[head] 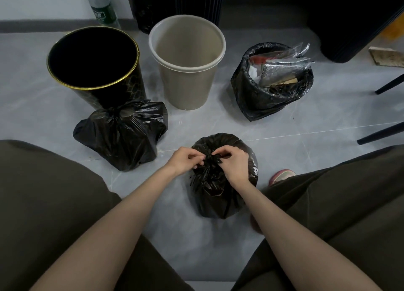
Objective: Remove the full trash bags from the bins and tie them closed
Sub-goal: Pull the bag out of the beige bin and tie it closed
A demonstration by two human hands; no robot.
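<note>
Three black trash bags are seen on a grey tiled floor (306,142), viewed from above by a crouching person. Two bins stand at the back, a black bin (93,58) with a gold rim and a beige bin (187,56); no liner is seen in either. One tied bag (122,135) lies just in front of the black bin, its neck knotted. A second bag (220,188) sits between the person's knees and is being tied. A third bag (258,100), right of the beige bin, stands open with packaging showing, so it is judged left to do. The left hand (185,160) and right hand (235,162) are held close together over the second bag's gathered neck, fingers curled, each pinching bunched plastic. Whether the knot is finished cannot be told.
</note>
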